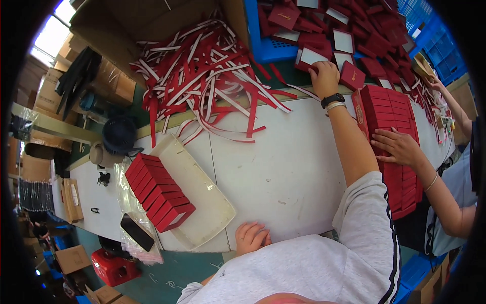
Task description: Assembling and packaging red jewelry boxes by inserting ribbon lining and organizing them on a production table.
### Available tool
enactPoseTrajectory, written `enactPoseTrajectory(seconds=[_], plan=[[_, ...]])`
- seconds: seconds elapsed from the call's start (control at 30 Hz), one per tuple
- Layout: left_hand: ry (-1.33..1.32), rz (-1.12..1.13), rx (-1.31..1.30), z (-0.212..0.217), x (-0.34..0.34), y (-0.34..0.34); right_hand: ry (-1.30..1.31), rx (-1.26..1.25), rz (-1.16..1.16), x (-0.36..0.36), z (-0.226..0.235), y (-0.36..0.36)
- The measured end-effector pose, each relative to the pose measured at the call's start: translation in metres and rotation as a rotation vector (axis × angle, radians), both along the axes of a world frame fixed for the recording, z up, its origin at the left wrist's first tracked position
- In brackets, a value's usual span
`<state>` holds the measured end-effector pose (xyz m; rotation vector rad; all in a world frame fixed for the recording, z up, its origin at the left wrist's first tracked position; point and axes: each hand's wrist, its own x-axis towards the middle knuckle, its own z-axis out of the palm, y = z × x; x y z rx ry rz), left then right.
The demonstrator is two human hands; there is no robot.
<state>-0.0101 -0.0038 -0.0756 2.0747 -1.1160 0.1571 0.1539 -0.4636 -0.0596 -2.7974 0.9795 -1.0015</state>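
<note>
Right hand point(325, 80) is bending its fingers at the edge of 1 open red box point(313, 57), pale inside, which is lying at the near side of the blue crate point(277, 51). Can't tell if the hand is gripping it or only touching. The arm is stretching across the tabletop point(273, 162), presumably because the crate is sitting at the far side. Left hand point(252, 237) is resting at the near edge, fingers loosely curled, probably steadying the body; nothing is showing in it (palm is hiding, so can't tell for sure).

Containers: the blue crate is holding a heap of red boxes point(372, 45), some showing pale insides; the pile is crowding past its front, likely from overfilling. A cardboard carton point(109, 23) is holding tangled red and white ribbons point(202, 71), loose ends trailing onto the tabletop, seemingly within easy reach. A cream tray point(207, 213) is carrying part of a slanting stack of red boxes point(157, 190) over its left side, maybe keeping them grouped. 1 dark phone point(137, 232) is lying just beside.

At right, 1 co-worker's hand point(397, 147) is pressing flat on a long block of boxes point(390, 109), perhaps keeping its rows tight.
</note>
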Motion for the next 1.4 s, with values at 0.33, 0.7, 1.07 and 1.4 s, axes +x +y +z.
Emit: enactPoseTrajectory(seconds=[0.33,0.7,1.07,1.4], plan=[[0.046,0.044,-0.216,-0.012,-0.004,0.005,0.201,0.434,1.184,-0.141,0.064,0.193],[0.142,0.004,0.033,0.015,0.004,0.002,0.017,0.640,0.891,-0.116,0.038,0.224],[0.050,0.063,-0.174,0.009,-0.008,0.021,-0.223,1.614,0.694,-0.109,0.023,0.244],[1.049,-0.123,-0.367,0.052,0.003,-0.001,0.223,1.783,0.926,-0.276,0.032,0.298]])
